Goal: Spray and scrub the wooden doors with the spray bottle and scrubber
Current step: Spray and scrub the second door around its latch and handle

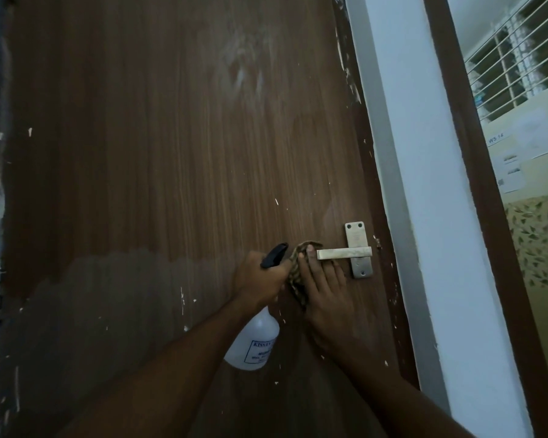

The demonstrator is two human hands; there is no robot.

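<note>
A brown wooden door (159,172) fills the view, with white streaks near its top and a duller patch across its lower left. My left hand (258,279) grips the neck of a white spray bottle (255,341) with a black nozzle (274,254) aimed up and to the right. My right hand (321,286) presses a brown scrubber (298,273) flat against the door, just left of the metal lever handle (345,253). Most of the scrubber is hidden under my fingers.
The handle's metal plate (358,248) sits near the door's right edge. A white door frame (424,216) stands to the right, then a dark brown frame strip (475,184). Beyond it are a barred window (516,58) and papers on a wall (519,153).
</note>
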